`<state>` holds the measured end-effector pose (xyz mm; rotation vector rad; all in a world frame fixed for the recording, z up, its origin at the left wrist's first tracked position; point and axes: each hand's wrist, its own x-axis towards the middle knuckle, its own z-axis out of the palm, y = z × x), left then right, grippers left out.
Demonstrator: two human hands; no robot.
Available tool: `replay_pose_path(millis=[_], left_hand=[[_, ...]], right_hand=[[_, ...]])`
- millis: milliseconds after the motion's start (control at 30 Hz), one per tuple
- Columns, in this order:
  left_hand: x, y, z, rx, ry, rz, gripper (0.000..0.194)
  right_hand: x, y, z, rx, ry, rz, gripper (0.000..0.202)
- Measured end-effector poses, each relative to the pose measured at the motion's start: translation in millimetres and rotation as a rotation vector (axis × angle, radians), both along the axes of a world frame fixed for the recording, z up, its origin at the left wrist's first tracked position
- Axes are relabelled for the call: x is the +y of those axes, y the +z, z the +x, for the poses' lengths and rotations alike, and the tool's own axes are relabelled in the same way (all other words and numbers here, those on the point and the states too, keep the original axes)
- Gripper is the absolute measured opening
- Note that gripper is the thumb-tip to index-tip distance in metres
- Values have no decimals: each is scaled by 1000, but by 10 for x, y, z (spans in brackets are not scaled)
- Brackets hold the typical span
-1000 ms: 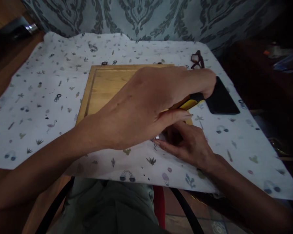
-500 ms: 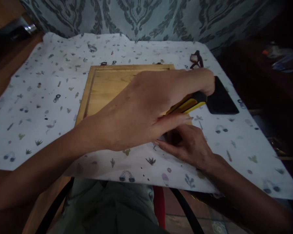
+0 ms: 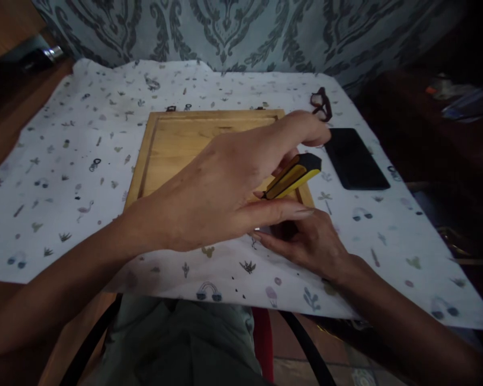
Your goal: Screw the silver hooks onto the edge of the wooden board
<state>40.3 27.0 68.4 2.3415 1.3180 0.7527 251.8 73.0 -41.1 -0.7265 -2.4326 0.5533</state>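
Observation:
A yellow and black screwdriver handle (image 3: 293,176) slants up to the right between the thumb and fingers of my left hand (image 3: 221,187), which reaches over the wooden box (image 3: 181,136). Just below it, at the box's near right corner, my right hand (image 3: 316,244) has its fingers bent and pressed together. A small bright bit shows at its fingertips, but what it grips is mostly hidden under my left thumb. The tool's tip is hidden too. Two dark hinges sit on the box's far edge.
A black phone (image 3: 358,159) lies right of the box on the patterned tablecloth (image 3: 80,177). Behind it is a dark brown glasses-like item (image 3: 322,103). A patterned curtain (image 3: 225,32) hangs beyond the table's far edge. My lap and a red chair part show below.
The screwdriver handle has shifted slightly left, and my left fingers have loosened and drawn back from its end. My right hand has barely moved.

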Motion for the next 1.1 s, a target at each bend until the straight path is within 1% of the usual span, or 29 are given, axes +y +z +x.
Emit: replay_pose_path(millis=[167, 300, 400, 533, 633, 733, 833, 933, 1100], left_hand=[[-37, -59, -71, 74, 0, 17, 43], [-92, -137, -96, 275, 36, 76, 39], [-157, -211, -64, 372, 68, 122, 40], [-214, -300, 21, 368, 71, 163, 45], [-203, -357, 68, 356, 85, 113, 50], [-170, -399, 82, 326, 99, 48, 48], [-147, -410, 78, 316, 106, -11, 52], [-139, -400, 74, 330, 118, -67, 55], [-138, -411, 84, 314, 96, -55, 50]], right_hand=[[-2, -4, 19, -28, 1, -35, 39], [9, 14, 10, -33, 17, -42, 47], [6, 37, -9, -24, 19, -52, 45], [-1, 42, -27, -8, 21, -34, 40], [2, 25, -26, 13, 12, -17, 43], [12, 9, -20, 22, 11, 30, 46], [20, -1, -18, 14, 7, 74, 47], [25, -9, -23, 18, 11, 74, 49], [25, -17, -25, 39, 17, 78, 48]])
